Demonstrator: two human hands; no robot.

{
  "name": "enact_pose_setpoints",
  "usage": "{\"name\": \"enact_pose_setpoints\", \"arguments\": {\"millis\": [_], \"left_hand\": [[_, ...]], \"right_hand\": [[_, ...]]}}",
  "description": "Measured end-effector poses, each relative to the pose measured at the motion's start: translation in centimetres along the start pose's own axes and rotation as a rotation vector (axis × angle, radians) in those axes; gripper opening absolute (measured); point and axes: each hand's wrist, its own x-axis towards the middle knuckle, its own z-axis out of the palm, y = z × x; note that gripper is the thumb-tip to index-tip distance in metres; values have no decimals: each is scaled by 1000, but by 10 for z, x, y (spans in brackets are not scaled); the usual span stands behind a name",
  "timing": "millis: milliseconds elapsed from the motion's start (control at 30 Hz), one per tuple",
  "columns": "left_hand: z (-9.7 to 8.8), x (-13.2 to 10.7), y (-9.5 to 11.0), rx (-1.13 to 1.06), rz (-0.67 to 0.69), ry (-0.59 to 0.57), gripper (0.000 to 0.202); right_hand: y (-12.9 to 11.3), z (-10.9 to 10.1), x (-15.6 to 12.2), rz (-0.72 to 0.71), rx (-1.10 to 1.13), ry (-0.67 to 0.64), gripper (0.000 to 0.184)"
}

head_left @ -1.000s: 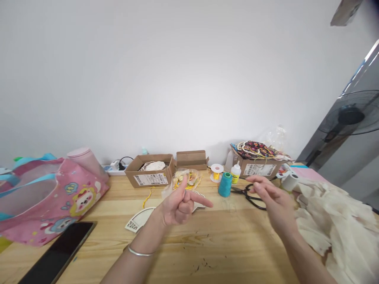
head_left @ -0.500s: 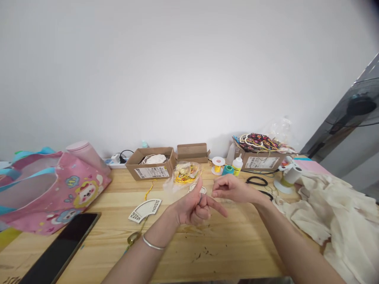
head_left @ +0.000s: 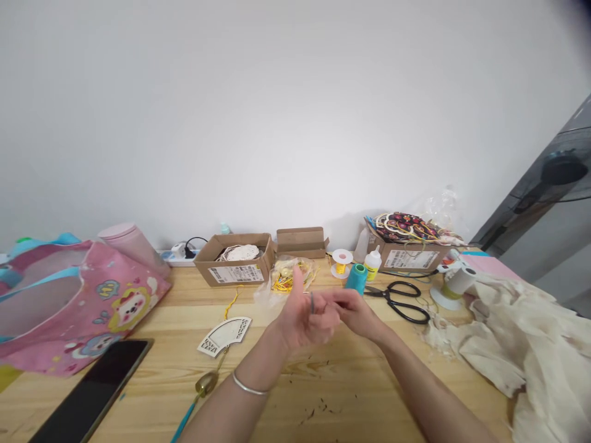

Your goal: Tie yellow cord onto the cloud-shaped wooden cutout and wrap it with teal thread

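Observation:
My left hand (head_left: 309, 323) is held over the middle of the table, thumb raised and the other fingers curled; a dark band circles one finger. Against its fingertips is my right hand (head_left: 354, 312), fingers closed in a pinch. Whatever lies between the two hands is too small or hidden to make out. Just behind them stand a teal thread spool (head_left: 356, 279), a white glue bottle (head_left: 372, 263) and a spool of yellow thread (head_left: 341, 264). Black scissors (head_left: 401, 301) lie to the right. Left of my hands is a fan-shaped wooden piece (head_left: 225, 336) with a yellow cord and a brass bell (head_left: 206, 384).
At the back are a cardboard box (head_left: 235, 258) with white pieces, an open small box (head_left: 301, 242), a plastic bag of yellow cords (head_left: 289, 277) and a filled carton (head_left: 410, 255). Cream cloth (head_left: 517, 338) covers the right. A pink bag (head_left: 124, 295) and phone (head_left: 95, 394) lie left.
My right hand has moved down and left to meet my left fingers. The teal spool and the scissors show more fully. The view has shifted slightly; the round white piece behind my left hand is hidden.

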Motion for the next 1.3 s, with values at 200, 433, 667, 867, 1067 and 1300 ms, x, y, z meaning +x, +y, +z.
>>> {"name": "enact_pose_setpoints", "arguments": {"millis": [200, 433, 667, 867, 1067, 1300], "left_hand": [[-2, 8, 14, -208, 388, 232, 77], [-29, 4, 14, -200, 614, 375, 69], [-40, 6, 6, -110, 559, 408, 49], [-39, 9, -2, -85, 494, 379, 46], [-33, 8, -4, -18, 464, 371, 50], [-28, 10, -11, 195, 444, 348, 54]], "right_hand": [[14, 12, -12, -104, -457, 41, 26], [8, 20, -16, -180, -892, -83, 26], [2, 19, -15, -273, -1014, -18, 24], [-4, 15, -15, -274, -930, 108, 21], [-6, 25, -10, -160, -853, 225, 13], [-3, 36, -4, -94, -830, 383, 12]]}}
